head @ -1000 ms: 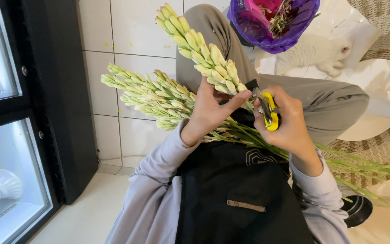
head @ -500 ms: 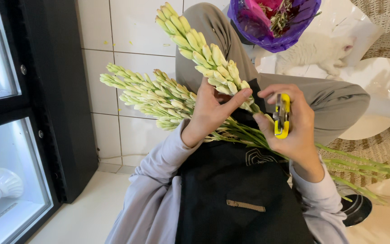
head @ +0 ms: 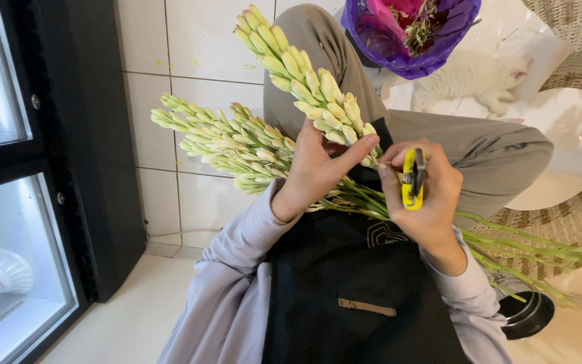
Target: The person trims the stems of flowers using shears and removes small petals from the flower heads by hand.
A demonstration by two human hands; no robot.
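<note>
Several flower stems [head: 237, 138] lie across our lap, their pale green bud spikes fanned out to the left over the white tiled wall [head: 190, 61] and their long green stalks trailing off to the right past our knee. Further left stands a dark glass-fronted cabinet [head: 69, 168].

Our left hand [head: 318, 165] is closed around one bud spike [head: 304, 77], thumb and fingers pinching it just below the lowest buds, so that it stands up apart from the bunch. Our right hand [head: 419, 195] is wrapped tight around a pair of yellow clippers [head: 412, 178], held just beside that spike; we cannot tell whether the blades are open.

We judge the work partly done: one stem is singled out, the rest still wait in the lap. A purple bag [head: 405, 34] of scraps sits beyond our knee, and a white cat [head: 473, 77] lies beside it.
</note>
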